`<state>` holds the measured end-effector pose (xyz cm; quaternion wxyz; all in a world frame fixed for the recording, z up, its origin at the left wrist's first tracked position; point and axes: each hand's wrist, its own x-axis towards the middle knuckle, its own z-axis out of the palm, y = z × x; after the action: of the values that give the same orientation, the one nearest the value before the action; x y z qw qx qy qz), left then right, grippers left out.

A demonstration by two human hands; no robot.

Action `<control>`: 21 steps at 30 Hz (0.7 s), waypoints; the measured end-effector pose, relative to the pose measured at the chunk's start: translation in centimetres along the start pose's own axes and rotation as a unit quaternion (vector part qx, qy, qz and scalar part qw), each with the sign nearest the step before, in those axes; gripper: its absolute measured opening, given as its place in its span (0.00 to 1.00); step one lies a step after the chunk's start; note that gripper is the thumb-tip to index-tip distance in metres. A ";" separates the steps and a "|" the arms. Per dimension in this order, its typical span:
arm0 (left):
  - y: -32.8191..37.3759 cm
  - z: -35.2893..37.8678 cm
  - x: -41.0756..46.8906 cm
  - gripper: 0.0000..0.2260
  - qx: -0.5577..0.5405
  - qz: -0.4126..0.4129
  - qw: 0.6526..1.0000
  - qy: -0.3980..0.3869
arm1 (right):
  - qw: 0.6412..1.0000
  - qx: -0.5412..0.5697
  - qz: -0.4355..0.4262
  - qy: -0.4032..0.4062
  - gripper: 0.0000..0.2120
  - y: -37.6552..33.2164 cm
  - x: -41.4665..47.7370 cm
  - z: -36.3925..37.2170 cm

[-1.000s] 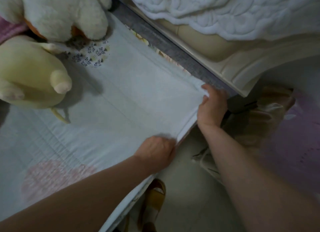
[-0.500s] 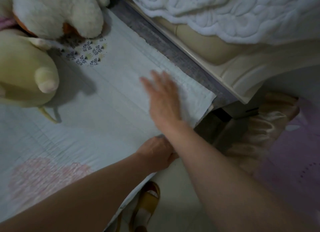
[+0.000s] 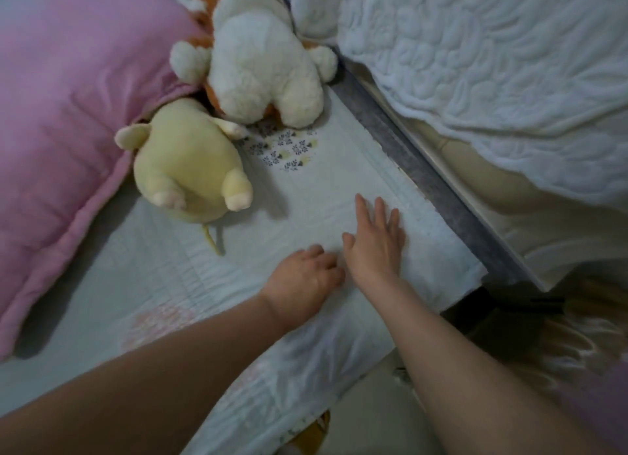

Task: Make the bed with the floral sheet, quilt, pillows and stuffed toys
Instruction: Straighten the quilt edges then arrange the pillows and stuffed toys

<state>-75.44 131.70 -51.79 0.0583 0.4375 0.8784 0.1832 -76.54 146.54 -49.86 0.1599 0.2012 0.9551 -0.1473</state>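
A pale quilt [image 3: 163, 271] with faint pink and small floral patches covers the bed. My right hand [image 3: 373, 243] lies flat on it near the corner, fingers straight and spread. Just left of it, my left hand [image 3: 302, 281] rests on the quilt with fingers loosely bent, holding nothing. A yellow stuffed toy [image 3: 183, 169] and a white-and-orange stuffed toy [image 3: 265, 70] lie beyond my hands. A pink pillow [image 3: 64, 114] lies at the left, its edge over the yellow toy.
A grey bed frame edge [image 3: 438, 189] runs diagonally at the right. Beyond it a white textured blanket [image 3: 492, 63] drapes over cream furniture. A yellow sandal [image 3: 316, 427] sits on the floor below the bed's edge. Brownish fabric [image 3: 577, 339] lies at the right.
My right hand let go of the quilt corner and slid flat across the quilt. My left hand moved up from the bed's edge onto the top. The view lifted, showing the pink pillow.
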 end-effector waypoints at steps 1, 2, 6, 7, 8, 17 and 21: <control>-2.0 -2.3 -0.5 0.06 0.031 -0.011 0.998 0.044 | 1.000 0.006 -0.020 0.009 0.32 -1.8 -0.1 -0.4; -3.7 -4.1 -0.9 0.07 0.070 -0.025 0.993 0.090 | 0.999 0.016 -0.039 0.016 0.33 -2.9 -0.3 -0.6; -9.2 -11.1 -2.3 0.22 0.178 -0.167 0.964 0.108 | 0.993 0.069 -0.087 0.041 0.35 -7.5 -0.2 -2.4; -10.2 -12.5 -2.6 0.28 0.174 -0.226 0.955 0.079 | 0.992 0.075 -0.093 0.043 0.35 -8.6 0.0 -3.0; -10.9 -13.4 -2.7 0.32 0.158 -0.283 0.945 0.046 | 0.991 0.082 -0.095 0.046 0.35 -9.4 0.2 -3.7; -17.5 -15.3 -4.0 0.44 -0.088 -0.455 0.873 -0.150 | 0.982 0.075 -0.138 0.108 0.41 -21.4 6.8 -7.4; -18.9 -14.2 -3.1 0.42 -0.041 -0.464 0.868 -0.174 | 0.987 0.061 -0.128 0.080 0.48 -25.4 11.6 -6.6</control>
<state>-91.41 115.05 -45.89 0.3063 0.0018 0.9475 0.0916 -99.17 130.47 -42.60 0.0507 0.0978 0.9719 -0.2079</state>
